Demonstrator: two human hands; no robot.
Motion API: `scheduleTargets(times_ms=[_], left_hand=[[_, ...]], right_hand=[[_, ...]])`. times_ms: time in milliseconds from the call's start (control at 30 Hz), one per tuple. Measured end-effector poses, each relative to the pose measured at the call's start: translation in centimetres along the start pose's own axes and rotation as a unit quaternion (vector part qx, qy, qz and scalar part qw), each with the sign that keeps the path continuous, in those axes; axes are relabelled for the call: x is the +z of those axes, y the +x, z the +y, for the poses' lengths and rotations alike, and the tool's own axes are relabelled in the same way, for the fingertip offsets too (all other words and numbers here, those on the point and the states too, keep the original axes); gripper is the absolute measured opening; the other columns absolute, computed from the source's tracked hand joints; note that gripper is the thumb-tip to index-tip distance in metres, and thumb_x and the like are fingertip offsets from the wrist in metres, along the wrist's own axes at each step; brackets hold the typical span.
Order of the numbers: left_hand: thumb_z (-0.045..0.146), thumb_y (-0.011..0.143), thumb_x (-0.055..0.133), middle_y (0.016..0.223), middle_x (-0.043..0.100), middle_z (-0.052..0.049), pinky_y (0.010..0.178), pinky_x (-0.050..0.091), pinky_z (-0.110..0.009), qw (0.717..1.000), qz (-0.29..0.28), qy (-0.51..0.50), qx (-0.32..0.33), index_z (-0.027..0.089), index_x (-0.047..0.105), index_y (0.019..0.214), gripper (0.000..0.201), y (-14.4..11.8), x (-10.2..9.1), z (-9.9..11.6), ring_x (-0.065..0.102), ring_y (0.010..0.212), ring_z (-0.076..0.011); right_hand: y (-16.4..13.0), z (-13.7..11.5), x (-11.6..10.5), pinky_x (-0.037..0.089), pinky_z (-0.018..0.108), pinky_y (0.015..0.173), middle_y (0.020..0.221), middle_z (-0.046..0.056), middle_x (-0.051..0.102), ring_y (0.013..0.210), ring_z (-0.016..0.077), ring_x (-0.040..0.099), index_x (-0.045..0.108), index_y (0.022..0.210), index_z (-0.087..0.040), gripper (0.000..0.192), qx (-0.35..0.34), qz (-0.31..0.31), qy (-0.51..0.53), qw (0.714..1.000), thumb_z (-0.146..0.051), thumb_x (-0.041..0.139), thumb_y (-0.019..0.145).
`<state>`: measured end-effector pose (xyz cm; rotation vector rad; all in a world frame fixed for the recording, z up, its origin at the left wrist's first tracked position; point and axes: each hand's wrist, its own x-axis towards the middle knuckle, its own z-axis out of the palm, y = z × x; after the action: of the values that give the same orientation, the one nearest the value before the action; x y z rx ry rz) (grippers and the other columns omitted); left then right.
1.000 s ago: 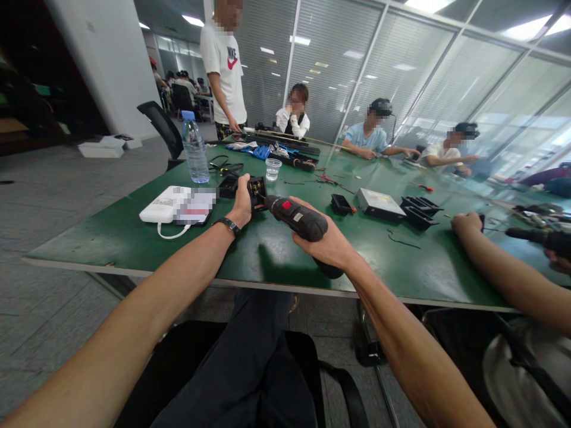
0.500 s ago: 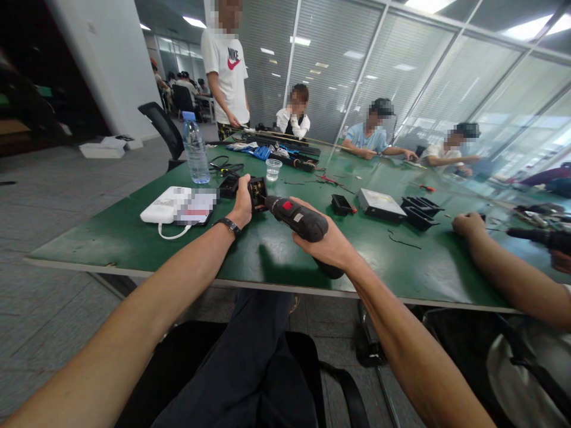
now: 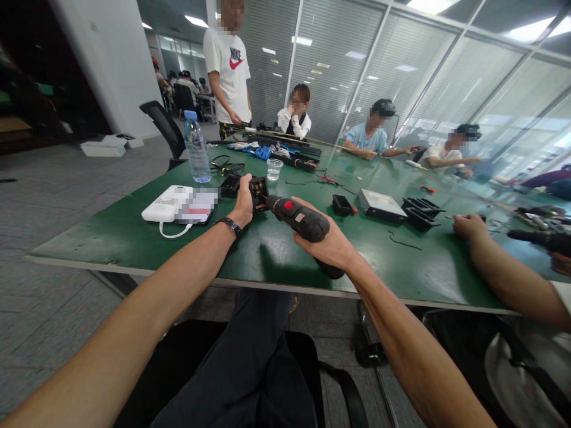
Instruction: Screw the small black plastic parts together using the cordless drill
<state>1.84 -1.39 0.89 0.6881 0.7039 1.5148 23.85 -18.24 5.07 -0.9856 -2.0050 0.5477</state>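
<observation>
Left hand point(image 3: 243, 205) clamps the small black part point(image 3: 257, 193), right hand point(image 3: 328, 241) wrapped round the electric screwdriver point(image 3: 297, 219) — bit could skip sideways into those fingers if the angle tilts.

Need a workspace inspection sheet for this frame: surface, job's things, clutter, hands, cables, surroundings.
Surface: green table, scuffed, worn near the front edge.
Job's things: black component held upright on the table; electric screwdriver with its tip at the component.
Clutter: water bottle, plastic cup, white power bank, silver drive, black trays.
Hands: left hand grips the component; right hand grips the screwdriver.
Cables: white cord at the power bank; black cables by the bottle.
Surroundings: glass partitions with blinds; co-worker's arm at right; others seated opposite.
</observation>
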Motion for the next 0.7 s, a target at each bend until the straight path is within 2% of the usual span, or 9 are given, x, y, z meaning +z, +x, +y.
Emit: scheduleTargets(times_ms=[100,233,433,700], left_hand=[[0.076,0.099,0.074,0.077,0.078,-0.006,0.06,0.062,-0.03,1.0,0.007,-0.004,0.002,0.022,0.071,0.096,0.054,0.12,0.02,-0.05,0.078,0.065,-0.0239],[0.077,0.101,0.07,0.075,0.077,-0.005,0.055,0.058,-0.028,1.0,0.013,0.01,0.007,0.022,0.07,0.094,0.055,0.37,-0.02,-0.16,0.076,0.061,-0.0218],[0.078,0.1,0.07,0.075,0.076,-0.007,0.054,0.057,-0.029,1.0,0.008,0.013,0.006,0.022,0.07,0.092,0.057,0.61,-0.12,-0.33,0.075,0.061,-0.0229],[0.077,0.104,0.065,0.078,0.078,-0.009,0.053,0.057,-0.029,1.0,0.001,0.024,0.013,0.022,0.07,0.091,0.056,0.48,-0.16,-0.3,0.076,0.064,-0.0238]], right_hand=[[-0.02,0.04,-0.02,0.048,0.054,0.136,0.163,0.013,0.076,0.148,0.0344,0.074,0.06,0.174,-0.02,0.093,0.0,-0.001,0.002,1.0,-0.019,0.079,0.083],[-0.05,0.02,0.02,0.047,0.054,0.137,0.165,0.013,0.075,0.151,0.0348,0.072,0.061,0.173,-0.02,0.091,-0.003,0.002,0.004,1.0,-0.019,0.079,0.084],[0.0,0.06,0.09,0.051,0.054,0.134,0.161,0.012,0.078,0.146,0.0348,0.075,0.062,0.173,-0.023,0.092,-0.001,0.009,0.0,1.0,-0.018,0.079,0.082],[0.03,0.09,-0.01,0.048,0.053,0.136,0.166,0.011,0.074,0.149,0.0335,0.074,0.062,0.173,-0.024,0.091,-0.003,0.0,0.002,1.0,-0.02,0.08,0.083]])
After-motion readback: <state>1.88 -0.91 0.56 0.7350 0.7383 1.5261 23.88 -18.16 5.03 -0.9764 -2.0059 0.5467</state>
